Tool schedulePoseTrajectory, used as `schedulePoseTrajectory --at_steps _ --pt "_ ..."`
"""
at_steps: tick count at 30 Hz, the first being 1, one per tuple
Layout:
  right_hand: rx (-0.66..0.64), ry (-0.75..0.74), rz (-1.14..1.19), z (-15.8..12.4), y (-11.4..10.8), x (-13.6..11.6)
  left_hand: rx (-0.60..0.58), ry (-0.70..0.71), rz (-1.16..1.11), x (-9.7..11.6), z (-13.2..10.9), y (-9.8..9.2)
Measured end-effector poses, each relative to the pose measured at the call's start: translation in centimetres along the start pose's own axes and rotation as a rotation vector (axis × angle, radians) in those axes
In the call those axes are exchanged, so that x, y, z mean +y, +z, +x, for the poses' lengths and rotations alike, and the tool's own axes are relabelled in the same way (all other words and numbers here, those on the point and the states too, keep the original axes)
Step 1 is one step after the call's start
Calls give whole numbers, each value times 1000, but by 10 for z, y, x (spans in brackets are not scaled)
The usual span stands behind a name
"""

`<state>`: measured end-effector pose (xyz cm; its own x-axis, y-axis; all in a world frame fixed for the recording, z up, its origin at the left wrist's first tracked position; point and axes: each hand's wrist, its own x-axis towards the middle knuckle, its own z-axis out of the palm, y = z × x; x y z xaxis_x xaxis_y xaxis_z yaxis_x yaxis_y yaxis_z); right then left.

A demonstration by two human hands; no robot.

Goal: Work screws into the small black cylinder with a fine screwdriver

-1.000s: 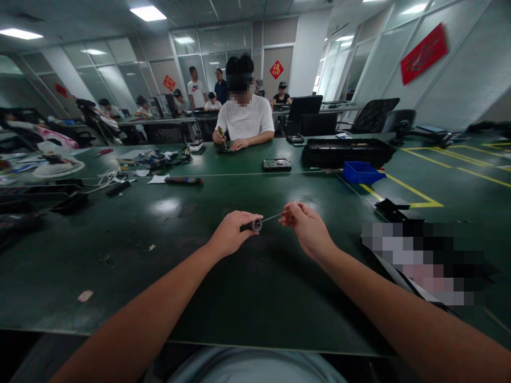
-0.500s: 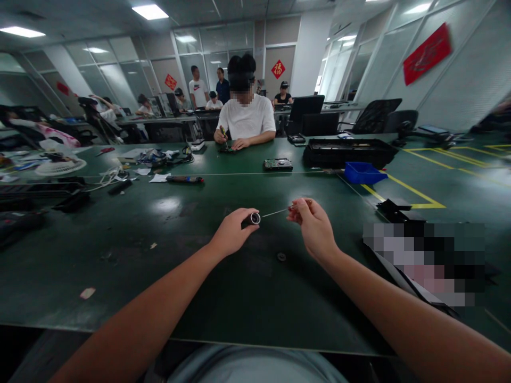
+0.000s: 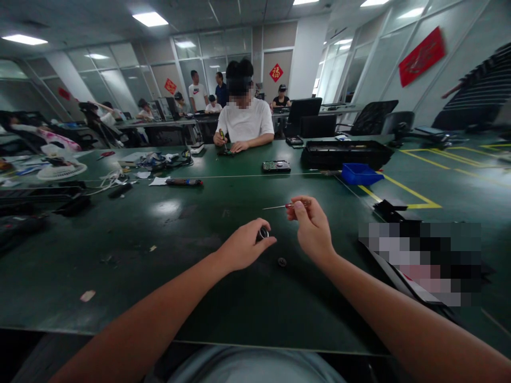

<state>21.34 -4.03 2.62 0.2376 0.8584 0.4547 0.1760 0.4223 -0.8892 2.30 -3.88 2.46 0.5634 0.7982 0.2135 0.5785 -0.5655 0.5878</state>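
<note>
Above the dark green table (image 3: pixel 223 314), my left hand (image 3: pixel 241 247) is closed around a short black cylinder (image 3: pixel 263 233) with a pale metal ring at its near end. Most of that cylinder is hidden by my fingers. My right hand (image 3: pixel 313 226) grips a screwdriver (image 3: pixel 288 206) by its reddish see-through handle. The thin shaft points left, above the cylinder and apart from it. On the tabletop between my hands lies a small round dark part (image 3: pixel 282 262).
Across the table a person (image 3: pixel 245 119) works with a yellow-handled tool. A hard drive (image 3: pixel 276 166), a long black tray (image 3: pixel 346 154) and a blue bin (image 3: pixel 361 174) stand toward the back. Leftward lie a dark tool (image 3: pixel 184 182), cables and a white fan (image 3: pixel 62 169).
My left hand has moved right and toward me with the cylinder, away from the screwdriver tip. The screwdriver now lies more level. A person in stripes has appeared at far right.
</note>
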Motion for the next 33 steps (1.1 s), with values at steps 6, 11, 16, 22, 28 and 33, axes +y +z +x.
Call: schedulePoseTrajectory --at_steps 6,11,16,22,28,33 --pt "0 9 -9 1 0 2 -215 258 373 9 -2 20" --pt "-27 7 -25 0 1 3 -294 323 510 6 -1 28" --pt "-48 -6 -35 -2 -1 4 -282 271 424 4 3 25" --pt "-62 10 -40 -2 0 2 -119 117 161 -11 10 4" --pt "-83 26 -43 -2 0 2 221 -91 -322 -40 18 -22" --pt "-109 43 -50 -2 -1 4 528 -255 -864 -63 19 -50"
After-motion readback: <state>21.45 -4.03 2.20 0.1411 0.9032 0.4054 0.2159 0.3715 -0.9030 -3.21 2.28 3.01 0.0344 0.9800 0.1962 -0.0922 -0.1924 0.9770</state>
